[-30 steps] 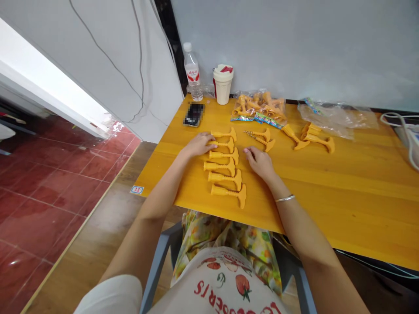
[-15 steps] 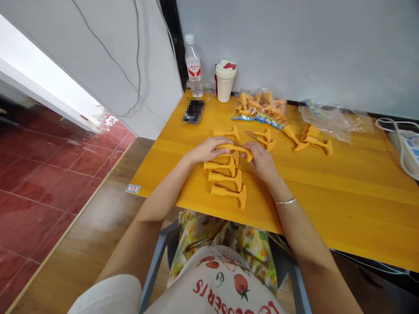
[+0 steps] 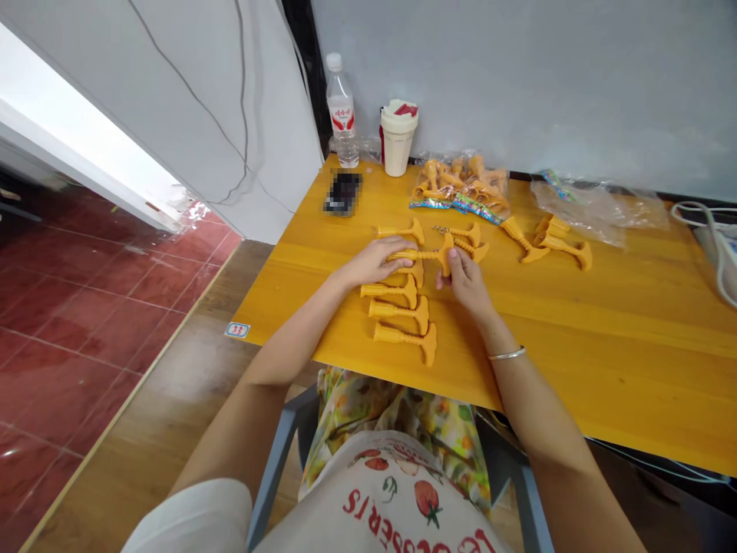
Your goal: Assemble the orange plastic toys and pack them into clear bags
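Observation:
An orange T-handled tool (image 3: 431, 255) is held level between both hands above the table. My left hand (image 3: 380, 259) is wrapped round its sleeve end at the left. With thumb and fingers, my right hand (image 3: 465, 278) grips the crossbar at the tool's right end. Below the hands, several similar orange tools lie in a column, the lowest (image 3: 406, 336) nearest the table's front edge. Just beyond the hands lie an orange piece (image 3: 403, 230) and two orange handles with bare metal screws, one (image 3: 464, 233) behind the other.
A clear bag of orange parts (image 3: 461, 184), a white cup (image 3: 398, 138), a water bottle (image 3: 344, 115) and a blurred phone (image 3: 344, 193) stand or lie at the back. Loose orange pieces (image 3: 564, 246) and a crumpled clear bag (image 3: 604, 211) are at the right, near a white cable (image 3: 711, 238).
The held tool has turned so its crossbar now stands out plainly at the right. My right hand has shifted slightly right along with it, and the view has moved a little.

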`<state>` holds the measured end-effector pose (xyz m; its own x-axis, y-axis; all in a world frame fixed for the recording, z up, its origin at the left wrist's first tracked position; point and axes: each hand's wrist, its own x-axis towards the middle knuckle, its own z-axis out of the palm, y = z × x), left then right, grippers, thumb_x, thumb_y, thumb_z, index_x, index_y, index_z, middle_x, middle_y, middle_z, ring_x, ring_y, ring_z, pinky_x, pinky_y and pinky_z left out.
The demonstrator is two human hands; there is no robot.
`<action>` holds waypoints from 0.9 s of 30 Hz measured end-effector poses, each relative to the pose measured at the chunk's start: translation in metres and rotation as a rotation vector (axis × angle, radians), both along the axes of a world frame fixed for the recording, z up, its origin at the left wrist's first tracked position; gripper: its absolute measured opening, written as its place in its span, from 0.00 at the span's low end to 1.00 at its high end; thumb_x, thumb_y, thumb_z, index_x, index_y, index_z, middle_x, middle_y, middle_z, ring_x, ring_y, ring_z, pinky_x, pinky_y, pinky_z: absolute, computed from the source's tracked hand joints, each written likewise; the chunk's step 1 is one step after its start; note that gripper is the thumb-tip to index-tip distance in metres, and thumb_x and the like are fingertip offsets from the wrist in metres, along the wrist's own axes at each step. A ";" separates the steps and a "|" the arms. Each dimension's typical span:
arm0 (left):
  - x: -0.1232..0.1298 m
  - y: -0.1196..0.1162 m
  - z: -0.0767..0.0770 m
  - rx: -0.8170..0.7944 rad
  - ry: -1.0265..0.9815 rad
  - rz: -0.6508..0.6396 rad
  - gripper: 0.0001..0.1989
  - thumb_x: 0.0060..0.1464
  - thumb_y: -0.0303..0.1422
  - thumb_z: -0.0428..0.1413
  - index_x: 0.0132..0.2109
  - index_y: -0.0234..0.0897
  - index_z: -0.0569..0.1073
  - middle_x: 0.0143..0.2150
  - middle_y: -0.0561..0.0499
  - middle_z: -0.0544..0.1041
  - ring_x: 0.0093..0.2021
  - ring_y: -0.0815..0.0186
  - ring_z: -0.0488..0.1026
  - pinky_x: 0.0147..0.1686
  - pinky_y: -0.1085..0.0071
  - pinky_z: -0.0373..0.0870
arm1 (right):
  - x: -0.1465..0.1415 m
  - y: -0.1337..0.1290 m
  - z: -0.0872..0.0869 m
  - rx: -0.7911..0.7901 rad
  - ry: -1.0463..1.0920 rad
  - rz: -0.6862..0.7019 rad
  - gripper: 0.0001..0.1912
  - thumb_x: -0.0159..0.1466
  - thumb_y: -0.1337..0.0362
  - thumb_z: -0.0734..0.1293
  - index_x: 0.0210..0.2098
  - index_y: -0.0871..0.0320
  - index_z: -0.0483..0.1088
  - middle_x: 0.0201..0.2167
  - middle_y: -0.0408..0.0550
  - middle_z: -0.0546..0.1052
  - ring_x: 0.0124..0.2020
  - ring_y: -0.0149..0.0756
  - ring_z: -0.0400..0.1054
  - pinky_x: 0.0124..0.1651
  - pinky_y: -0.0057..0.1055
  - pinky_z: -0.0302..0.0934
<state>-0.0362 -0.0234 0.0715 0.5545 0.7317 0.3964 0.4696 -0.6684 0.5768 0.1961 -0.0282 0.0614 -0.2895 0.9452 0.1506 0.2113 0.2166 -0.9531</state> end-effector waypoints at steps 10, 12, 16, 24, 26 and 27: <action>0.003 0.002 -0.005 0.092 0.086 0.109 0.17 0.66 0.39 0.50 0.54 0.35 0.72 0.48 0.41 0.73 0.49 0.58 0.70 0.53 0.62 0.67 | -0.003 0.007 -0.006 -0.269 0.161 -0.080 0.28 0.61 0.37 0.62 0.42 0.56 0.67 0.15 0.37 0.66 0.16 0.31 0.59 0.21 0.28 0.51; -0.005 0.005 -0.010 0.109 0.112 0.216 0.17 0.64 0.39 0.51 0.54 0.34 0.74 0.48 0.41 0.71 0.49 0.58 0.69 0.53 0.62 0.67 | 0.006 0.012 -0.010 -0.123 0.011 -0.126 0.27 0.63 0.39 0.61 0.46 0.56 0.67 0.17 0.39 0.70 0.17 0.33 0.61 0.24 0.30 0.55; -0.021 0.013 -0.021 0.089 0.251 0.346 0.17 0.62 0.40 0.54 0.51 0.35 0.77 0.46 0.43 0.70 0.49 0.55 0.65 0.55 0.58 0.64 | 0.034 0.026 -0.016 0.212 -0.408 -0.300 0.22 0.68 0.47 0.58 0.49 0.55 0.70 0.24 0.45 0.76 0.23 0.37 0.66 0.31 0.33 0.58; -0.035 0.019 -0.020 -0.002 0.152 0.408 0.19 0.60 0.42 0.56 0.54 0.38 0.76 0.46 0.44 0.72 0.50 0.56 0.67 0.57 0.57 0.63 | 0.057 0.042 -0.024 0.293 -0.542 -0.415 0.20 0.68 0.53 0.57 0.47 0.58 0.73 0.27 0.48 0.76 0.26 0.38 0.67 0.32 0.33 0.59; -0.043 0.019 -0.017 -0.015 0.033 0.471 0.20 0.62 0.44 0.54 0.55 0.39 0.75 0.48 0.44 0.72 0.52 0.58 0.68 0.57 0.59 0.64 | 0.056 0.043 -0.027 0.322 -0.531 -0.400 0.19 0.68 0.54 0.58 0.46 0.58 0.73 0.30 0.50 0.77 0.28 0.38 0.68 0.34 0.34 0.60; -0.046 0.019 -0.016 -0.030 -0.035 0.507 0.21 0.63 0.46 0.52 0.56 0.39 0.74 0.50 0.44 0.72 0.53 0.59 0.69 0.57 0.60 0.65 | 0.055 0.043 -0.029 0.346 -0.525 -0.388 0.18 0.67 0.55 0.58 0.46 0.58 0.73 0.32 0.51 0.78 0.29 0.38 0.68 0.35 0.34 0.61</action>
<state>-0.0826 -0.0048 0.0554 0.1134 0.9169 0.3827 0.7108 -0.3440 0.6135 0.2512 0.0151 0.0325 -0.0601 0.9180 0.3920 0.7429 0.3034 -0.5967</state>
